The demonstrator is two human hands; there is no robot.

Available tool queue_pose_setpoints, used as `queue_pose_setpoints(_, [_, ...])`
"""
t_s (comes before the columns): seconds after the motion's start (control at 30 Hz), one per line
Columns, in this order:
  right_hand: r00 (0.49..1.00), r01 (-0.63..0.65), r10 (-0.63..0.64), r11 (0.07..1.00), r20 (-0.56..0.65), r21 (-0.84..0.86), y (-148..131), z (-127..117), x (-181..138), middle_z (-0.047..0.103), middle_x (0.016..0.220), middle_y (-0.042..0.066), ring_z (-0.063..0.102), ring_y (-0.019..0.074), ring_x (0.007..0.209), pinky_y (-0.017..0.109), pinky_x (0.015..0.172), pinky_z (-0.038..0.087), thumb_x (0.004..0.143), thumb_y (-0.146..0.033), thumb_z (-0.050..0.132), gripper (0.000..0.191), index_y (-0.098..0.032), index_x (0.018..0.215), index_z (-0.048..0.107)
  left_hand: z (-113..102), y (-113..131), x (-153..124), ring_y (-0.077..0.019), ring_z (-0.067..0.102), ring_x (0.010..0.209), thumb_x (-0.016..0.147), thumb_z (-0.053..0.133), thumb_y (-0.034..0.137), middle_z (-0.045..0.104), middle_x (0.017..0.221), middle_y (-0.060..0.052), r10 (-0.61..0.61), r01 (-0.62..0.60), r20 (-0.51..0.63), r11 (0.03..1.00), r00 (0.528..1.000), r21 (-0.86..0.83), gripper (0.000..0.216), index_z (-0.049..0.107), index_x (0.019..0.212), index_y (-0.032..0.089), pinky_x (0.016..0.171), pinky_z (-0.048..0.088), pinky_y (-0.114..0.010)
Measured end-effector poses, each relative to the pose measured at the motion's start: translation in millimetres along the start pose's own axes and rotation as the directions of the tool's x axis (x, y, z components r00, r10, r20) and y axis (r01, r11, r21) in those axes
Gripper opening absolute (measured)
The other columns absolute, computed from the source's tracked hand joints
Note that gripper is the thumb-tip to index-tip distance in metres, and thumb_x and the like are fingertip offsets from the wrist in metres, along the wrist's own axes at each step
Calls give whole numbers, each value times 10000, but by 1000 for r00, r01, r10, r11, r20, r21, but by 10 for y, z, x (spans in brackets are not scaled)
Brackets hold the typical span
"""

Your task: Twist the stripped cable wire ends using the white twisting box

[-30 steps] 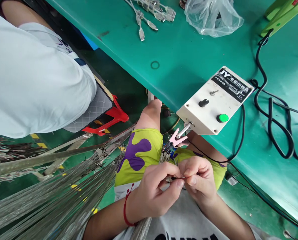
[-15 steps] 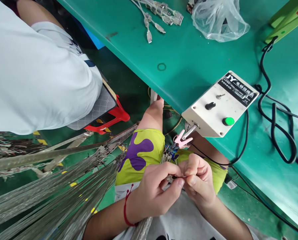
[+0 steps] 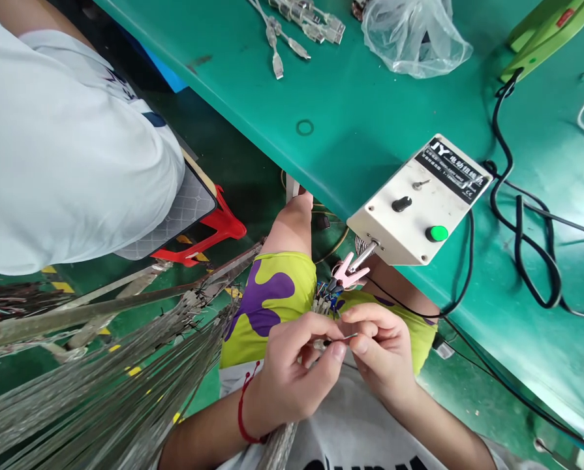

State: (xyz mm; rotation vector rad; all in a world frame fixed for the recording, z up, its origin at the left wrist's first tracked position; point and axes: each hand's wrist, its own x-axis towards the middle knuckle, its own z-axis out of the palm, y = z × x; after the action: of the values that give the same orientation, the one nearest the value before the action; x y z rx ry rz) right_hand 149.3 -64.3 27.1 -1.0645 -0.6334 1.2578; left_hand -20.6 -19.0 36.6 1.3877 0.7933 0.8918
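- Sleeve (image 3: 86, 156), white, a co-worker's, at the far left of my head view; red stool (image 3: 220, 225) below it.
- Cables (image 3: 125, 385), grey, many, in a long sheaf at lower left.
- Left hand (image 3: 296, 372), red bracelet (image 3: 241, 411) at the wrist: thumb and forefinger pinched on a cable end.
- Cable end (image 3: 319, 344), above the lap, between the two hands; fine wire (image 3: 345, 338) protruding rightward from the pinch.
- Step in hand, as I judge it: separating or straightening fine wire. Next move, in my judgement, calls for a steady left pinch and a light right-hand touch.
- Clip (image 3: 349, 273), pink, beside a metal shaft (image 3: 364, 255).
- Shirt lettering (image 3: 365, 465), black, cut by the lower edge; I cannot read it.
- Right hand (image 3: 382, 352): fingers curled, thumb by the wire's tip; whether it grips, I cannot tell.
- Machine (image 3: 389, 228), cream, at the table (image 3: 272, 98) edge; black knob (image 3: 402, 204), green button (image 3: 437, 233).
- Label (image 3: 455, 168), black, on the machine: "JY", "电动扭线机" (electric wire twister), "CE" mark; smaller lines only partly legible.
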Motion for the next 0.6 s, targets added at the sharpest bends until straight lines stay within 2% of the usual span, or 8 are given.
queue_pose_setpoints(0.17, [999,34,-35,997,-8,-69,-53,15,44,593,525,-47,590,158,513,282,527,514,982,-461,1067,111,-360,994,1022,3,-25,-7,-101,512,551,1182,756,343,684,738,30,-36,35,-4,999,999,-19,170,746,1056,229,526,388,-240])
queue_pose_setpoints(0.33, [999,51,-52,997,-12,-65,-87,65,86,603,506,-48,658,177,517,293,547,594,977,-459,1070,120,-353,972,1013,1,-45,-23,-110,491,561,1199,745,398,629,699,41,-56,55,-21,998,998,-39,216,756,1068,227,540,374,-254])
queue_pose_setpoints(0.6, [998,56,-57,996,-13,-75,-37,29,75,626,532,-42,684,177,529,283,551,614,986,-449,1066,133,-328,993,1011,6,-61,-10,-122,559,619,1224,721,460,683,786,10,-74,71,-28,994,997,-87,282,754,1081,219,602,464,-260])
